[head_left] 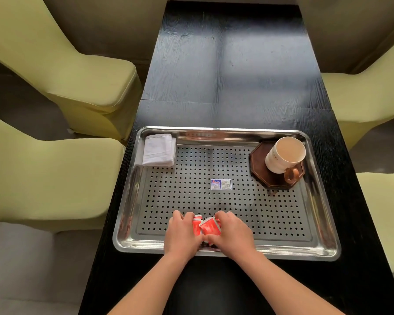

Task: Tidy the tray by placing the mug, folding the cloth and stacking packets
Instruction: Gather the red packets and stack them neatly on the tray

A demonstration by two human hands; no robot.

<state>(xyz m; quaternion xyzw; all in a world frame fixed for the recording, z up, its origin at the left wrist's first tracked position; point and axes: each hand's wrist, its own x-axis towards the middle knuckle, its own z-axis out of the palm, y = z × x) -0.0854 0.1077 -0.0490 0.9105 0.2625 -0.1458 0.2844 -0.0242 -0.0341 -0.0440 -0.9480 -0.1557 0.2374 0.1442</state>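
A perforated steel tray (282,251) lies on the black table. At its near edge my left hand (182,233) and my right hand (232,235) both grip red packets (210,227) held between them, fingers curled round the packets. A white cloth (159,150) lies folded in the tray's far left corner. In the far right corner a cream mug (284,154) with a copper handle stands on a dark octagonal coaster (262,173).
A small blue label (221,184) is stuck on the tray's middle. The black table (232,64) stretches away beyond the tray. Yellow-green covered chairs (55,178) flank both sides of the table.
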